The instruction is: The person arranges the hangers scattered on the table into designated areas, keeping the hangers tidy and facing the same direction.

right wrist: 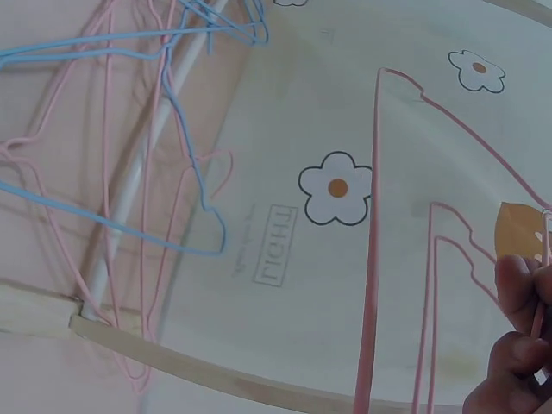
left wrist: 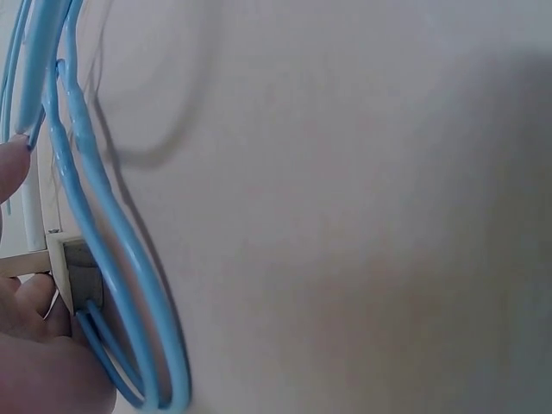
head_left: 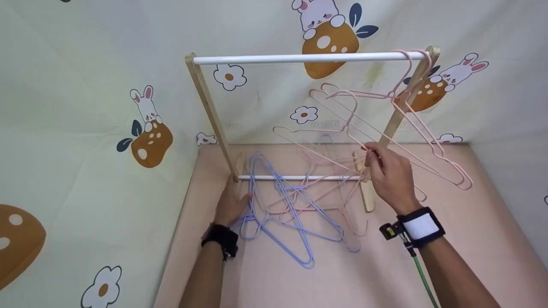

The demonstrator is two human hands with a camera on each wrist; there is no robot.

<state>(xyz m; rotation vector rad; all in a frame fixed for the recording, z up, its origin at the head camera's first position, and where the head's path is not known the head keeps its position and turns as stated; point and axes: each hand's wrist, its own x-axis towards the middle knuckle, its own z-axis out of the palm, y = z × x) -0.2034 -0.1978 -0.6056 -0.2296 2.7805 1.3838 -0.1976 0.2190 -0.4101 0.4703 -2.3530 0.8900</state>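
Observation:
My right hand (head_left: pixel 391 175) pinches a pink clothes hanger (head_left: pixel 309 130) by its shoulder, in front of the rack's right post, with its hook pointing up. In the right wrist view, curled fingers (right wrist: pixel 522 345) close on the thin pink wire. Two more pink hangers (head_left: pixel 436 149) hang from the right end of the rack's white top rail (head_left: pixel 295 59). My left hand (head_left: pixel 231 204) grips the wooden foot of the clothes rack (head_left: pixel 212 115) at lower left. Its thumb is close beside the blue hangers (head_left: pixel 295 214); the left wrist view shows the wooden foot (left wrist: pixel 65 267) by the fingers.
Blue hangers and several pink hangers (head_left: pixel 314 208) lie tangled over the rack's lower white rail (head_left: pixel 334 177). The rack's right foot (head_left: pixel 367 196) stands on the pink surface (head_left: pixel 299 286). Patterned fabric walls (head_left: pixel 98 64) rise at the back and sides.

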